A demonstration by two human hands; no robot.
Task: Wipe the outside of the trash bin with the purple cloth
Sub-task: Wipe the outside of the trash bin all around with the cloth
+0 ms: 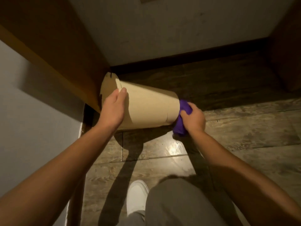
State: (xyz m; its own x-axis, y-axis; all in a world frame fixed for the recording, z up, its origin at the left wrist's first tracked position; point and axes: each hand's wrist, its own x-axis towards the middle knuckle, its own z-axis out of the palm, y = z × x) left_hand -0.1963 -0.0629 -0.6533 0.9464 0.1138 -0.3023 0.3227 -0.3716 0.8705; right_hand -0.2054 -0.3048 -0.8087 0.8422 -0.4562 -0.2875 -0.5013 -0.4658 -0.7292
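A beige trash bin (pixel 149 106) is tipped on its side above the wooden floor, its open rim at the left and its narrower base at the right. My left hand (pixel 113 110) grips it near the rim, thumb over the edge. My right hand (pixel 193 119) holds a bunched purple cloth (pixel 181 121) pressed against the bin's base end. Part of the cloth hangs below my fingers.
A brown wooden cabinet side (pixel 53 51) stands right behind the bin's rim at the left. A white wall (pixel 162 26) with a dark baseboard (pixel 187 57) runs behind. My white shoe (pixel 136 196) and grey trouser leg (pixel 179 207) are on the floor below.
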